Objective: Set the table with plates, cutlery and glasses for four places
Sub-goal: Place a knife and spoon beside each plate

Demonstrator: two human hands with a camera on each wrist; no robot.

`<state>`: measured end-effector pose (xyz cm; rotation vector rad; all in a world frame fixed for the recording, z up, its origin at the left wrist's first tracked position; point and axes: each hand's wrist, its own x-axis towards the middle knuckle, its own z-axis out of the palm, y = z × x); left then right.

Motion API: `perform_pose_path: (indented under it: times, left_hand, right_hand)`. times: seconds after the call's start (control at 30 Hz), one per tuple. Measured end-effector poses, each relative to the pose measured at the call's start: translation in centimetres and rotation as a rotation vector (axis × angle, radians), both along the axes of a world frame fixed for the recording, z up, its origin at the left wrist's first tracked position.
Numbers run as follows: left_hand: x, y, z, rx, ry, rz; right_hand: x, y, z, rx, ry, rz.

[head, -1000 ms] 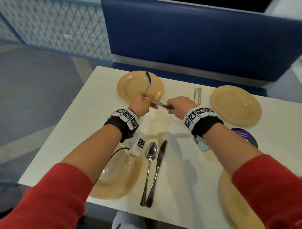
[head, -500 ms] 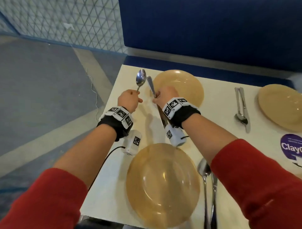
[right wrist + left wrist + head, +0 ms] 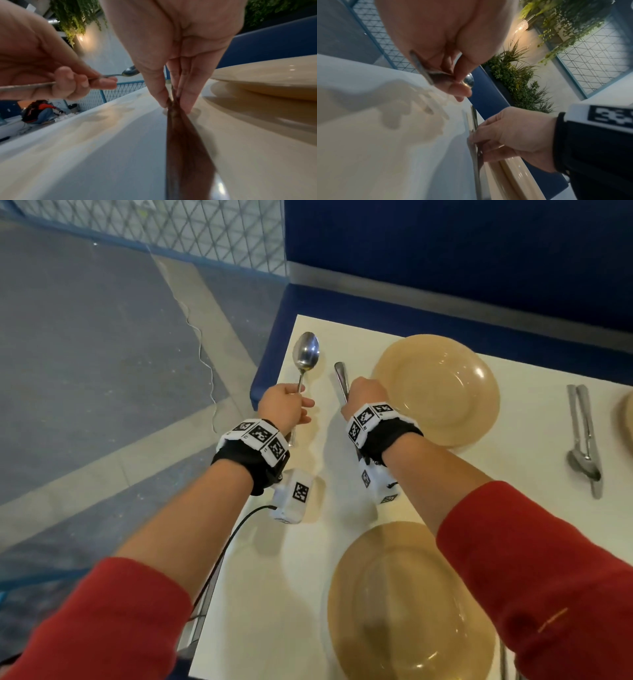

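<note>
Now the right hand (image 3: 363, 395) pinches the knife (image 3: 341, 378) against the table (image 3: 298, 559); the left hand (image 3: 286, 409) grips the spoon (image 3: 307, 354), raised near the table's edge, where it could land overhanging.

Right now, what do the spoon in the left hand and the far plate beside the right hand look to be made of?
Spoon: polished metal, probably stainless steel; its bowl mirrors the surroundings. Plate: tan, glossy, with small bright highlights; glazed ceramic or hard plastic, I cannot tell which.
</note>
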<state>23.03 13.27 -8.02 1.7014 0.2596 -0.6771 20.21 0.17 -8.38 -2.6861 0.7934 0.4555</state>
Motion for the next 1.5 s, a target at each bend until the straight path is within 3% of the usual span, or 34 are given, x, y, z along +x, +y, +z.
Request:
perform_pose_path:
  times: [0.23, 0.37, 0.47, 0.57, 0.63, 0.7, 0.83, 0.93, 1.1, 1.27, 1.37, 1.5]
  left_hand:
    - [0.1, -0.4, -0.9, 0.062, -0.072, -0.041]
    - [0.0, -0.1, -1.0, 0.112, -0.098, -0.046]
    - [0.5, 0.3, -0.4, 0.223, -0.240, -0.122]
    - [0.9, 0.9, 0.8, 0.267, -0.327, -0.151]
    - [1.0, 1.5, 1.6, 0.267, -0.341, -0.116]
    - [1.1, 2.0, 2.2, 0.157, -0.321, -0.014]
    - [1.4, 2.5, 2.7, -0.307, -0.260, 0.334]
    - [1.6, 1.9, 2.5, -0.469, -0.258, 0.398]
    - [2.0, 0.0, 2.2, -0.342, -0.362, 0.224]
    - [3.0, -0.3, 1.7, -0.182, -0.335, 0.224]
    - [3.2, -0.3, 0.5, 0.005, -0.295, 0.119]
    - [2.9, -1.1, -1.6, 0.149, -0.213, -0.053]
  right_hand:
    - [0.6, 0.0, -0.2, -0.012, -0.002, 0.040]
    - [0.3, 0.0, 0.1, -0.026, -0.143, 0.090]
    - [0.3, 0.6, 1.2, 0.089, -0.352, 0.284]
    - [1.4, 1.1, 2.1, -0.019, -0.322, 0.535]
    - [2.1, 1.1, 2.7, -0.117, -0.307, 0.589]
    - [2.4, 1.1, 3.4, -0.141, -0.345, 0.603]
    - [2.9, 1.0, 4.6, -0.161, -0.350, 0.562]
    - [2.9, 1.4, 4.8, -0.119, -0.344, 0.480]
    - [2.2, 2.5, 4.8, -0.018, -0.301, 0.413]
    - [1.6, 0.5, 4.2, 0.160, -0.346, 0.177]
    - [1.1, -1.1, 3.1, 0.061, -0.196, 0.100]
    - [0.3, -1.0, 0.5, -0.020, -0.028, 0.161]
